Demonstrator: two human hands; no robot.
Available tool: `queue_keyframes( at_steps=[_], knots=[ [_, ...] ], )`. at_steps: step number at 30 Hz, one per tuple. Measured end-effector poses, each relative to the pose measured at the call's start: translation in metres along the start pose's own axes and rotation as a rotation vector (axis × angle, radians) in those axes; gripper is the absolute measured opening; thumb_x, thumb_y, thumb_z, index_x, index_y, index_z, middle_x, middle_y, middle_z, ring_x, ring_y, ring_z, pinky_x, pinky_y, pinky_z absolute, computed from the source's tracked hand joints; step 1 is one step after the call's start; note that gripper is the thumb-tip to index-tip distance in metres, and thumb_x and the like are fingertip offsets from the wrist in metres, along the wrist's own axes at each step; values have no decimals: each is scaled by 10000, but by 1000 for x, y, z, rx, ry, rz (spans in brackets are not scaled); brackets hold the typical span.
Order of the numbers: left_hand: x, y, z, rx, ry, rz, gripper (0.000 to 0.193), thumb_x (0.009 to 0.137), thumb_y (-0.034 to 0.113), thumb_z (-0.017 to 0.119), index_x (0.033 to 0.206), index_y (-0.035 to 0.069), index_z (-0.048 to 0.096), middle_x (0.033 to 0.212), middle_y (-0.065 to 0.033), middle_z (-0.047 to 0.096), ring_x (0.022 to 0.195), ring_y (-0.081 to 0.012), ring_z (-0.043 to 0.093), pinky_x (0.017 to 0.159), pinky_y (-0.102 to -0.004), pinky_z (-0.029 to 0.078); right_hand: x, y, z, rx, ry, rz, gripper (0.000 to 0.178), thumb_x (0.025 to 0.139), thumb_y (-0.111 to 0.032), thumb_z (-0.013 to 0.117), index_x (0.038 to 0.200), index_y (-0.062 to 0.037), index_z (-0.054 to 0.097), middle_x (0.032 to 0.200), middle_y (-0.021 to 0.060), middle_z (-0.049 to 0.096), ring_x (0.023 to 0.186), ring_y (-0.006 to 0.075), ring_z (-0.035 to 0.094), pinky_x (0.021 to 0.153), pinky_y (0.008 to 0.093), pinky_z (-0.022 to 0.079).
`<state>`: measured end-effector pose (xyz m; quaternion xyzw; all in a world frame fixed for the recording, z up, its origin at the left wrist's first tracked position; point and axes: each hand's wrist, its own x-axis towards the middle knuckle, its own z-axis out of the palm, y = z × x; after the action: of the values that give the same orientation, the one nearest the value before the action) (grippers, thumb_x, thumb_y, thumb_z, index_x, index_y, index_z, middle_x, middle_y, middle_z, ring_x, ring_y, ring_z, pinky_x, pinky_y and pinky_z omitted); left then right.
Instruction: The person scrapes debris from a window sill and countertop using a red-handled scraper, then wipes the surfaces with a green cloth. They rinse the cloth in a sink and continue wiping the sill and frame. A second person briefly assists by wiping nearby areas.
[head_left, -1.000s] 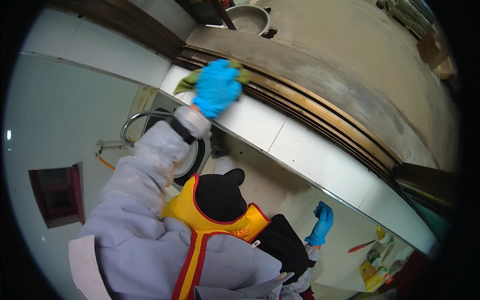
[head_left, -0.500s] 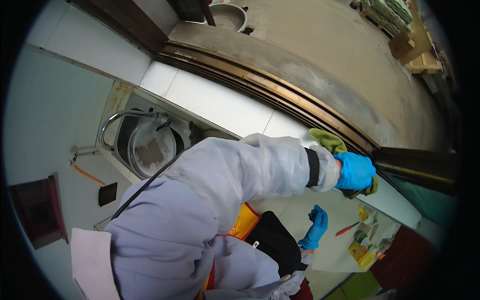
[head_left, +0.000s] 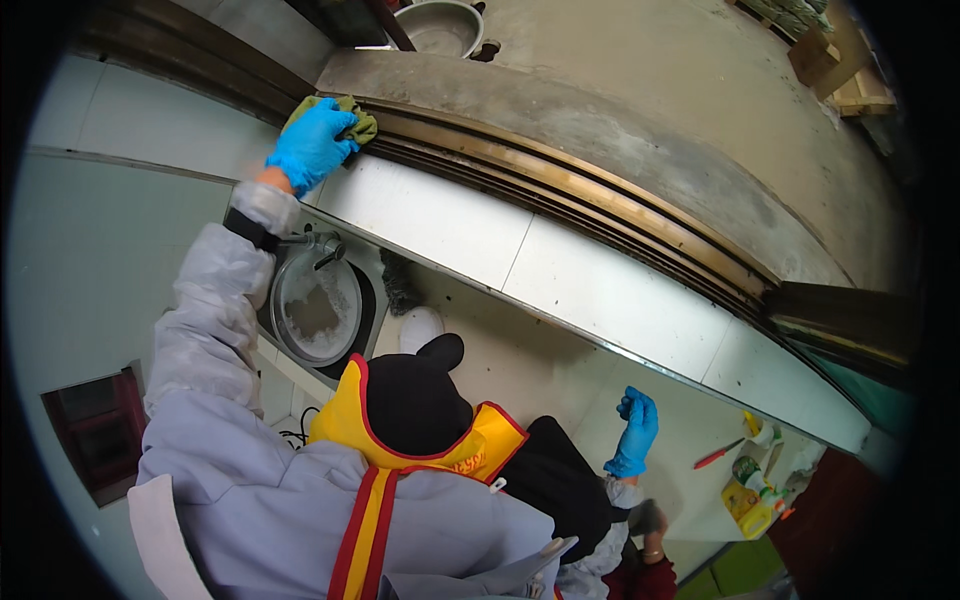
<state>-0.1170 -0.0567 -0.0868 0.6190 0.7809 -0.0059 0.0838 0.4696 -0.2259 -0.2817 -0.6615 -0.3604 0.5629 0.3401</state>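
Observation:
My left hand (head_left: 312, 148), in a blue glove, presses a green cloth (head_left: 362, 122) onto the far-left end of the brown metal window track (head_left: 520, 170). The fingers are closed round the cloth, and part of it bulges out past them. My right hand (head_left: 632, 432), also blue-gloved, is over the pale counter (head_left: 560, 375) at the right. Its fingers are loosely curled with a gap at the thumb, and I see nothing in them. White sill tiles (head_left: 430, 215) run along the near side of the track.
A steel sink (head_left: 368, 300) with a tap (head_left: 325, 245) holds a basin of sudsy water (head_left: 318, 305). At the right lie a red-handled tool (head_left: 718, 455) and a yellow bottle (head_left: 755, 520). Another person's hand (head_left: 652, 535) shows at the lower right. A metal bowl (head_left: 440, 28) stands beyond the track.
My left hand has swept the cloth from the right end of the track to its far-left end. My left arm no longer crosses my front. The right hand stays about where it was.

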Motion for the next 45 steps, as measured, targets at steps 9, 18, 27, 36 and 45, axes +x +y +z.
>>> queue_keyframes(
  at_steps=[9, 18, 27, 36, 45],
  knots=[
    [-15, 113, 58, -156, 417, 433, 223, 771, 185, 727, 977, 102, 704, 943, -148, 584, 847, -345, 601, 717, -431, 500, 20, 0, 13, -83, -124, 93, 257, 995, -159, 500, 1106, 14, 654, 1072, 93, 677, 853, 155, 611, 771, 308, 521],
    [-58, 99, 12, -1228, 255, 133, 310, 938, 272, 581, 1184, 90, 632, 1165, -94, 626, 1071, -243, 591, 973, -343, 462, 52, -39, 74, -204, -676, -73, 266, 983, -160, 516, 1127, 3, 671, 1052, 100, 667, 897, 187, 624, 815, 313, 506],
    [-239, 29, -60, -1261, 417, -586, 433, 982, 329, 560, 1309, 45, 564, 1256, -98, 623, 1141, -212, 603, 1047, -355, 456, 73, -39, 149, -340, -1095, -264, 249, 993, -164, 529, 1155, -33, 665, 1023, 49, 658, 891, 151, 587, 835, 292, 480],
    [-300, -72, 53, -345, -219, -805, 394, 810, 256, 763, 1128, 73, 620, 1057, -173, 648, 983, -317, 628, 865, -404, 494, 65, 16, 101, -356, -948, -95, 227, 978, -153, 531, 1109, -47, 683, 1026, 76, 680, 905, 166, 628, 818, 304, 496],
    [-340, -192, 254, -121, -394, -879, 797, 822, 272, 747, 1508, 197, 348, 1416, -301, 373, 1258, -469, 477, 1058, -466, 432, 49, -11, 69, -597, -757, -49, 206, 969, -131, 546, 1083, -35, 687, 985, 69, 667, 851, 169, 616, 791, 296, 496]
  ],
)
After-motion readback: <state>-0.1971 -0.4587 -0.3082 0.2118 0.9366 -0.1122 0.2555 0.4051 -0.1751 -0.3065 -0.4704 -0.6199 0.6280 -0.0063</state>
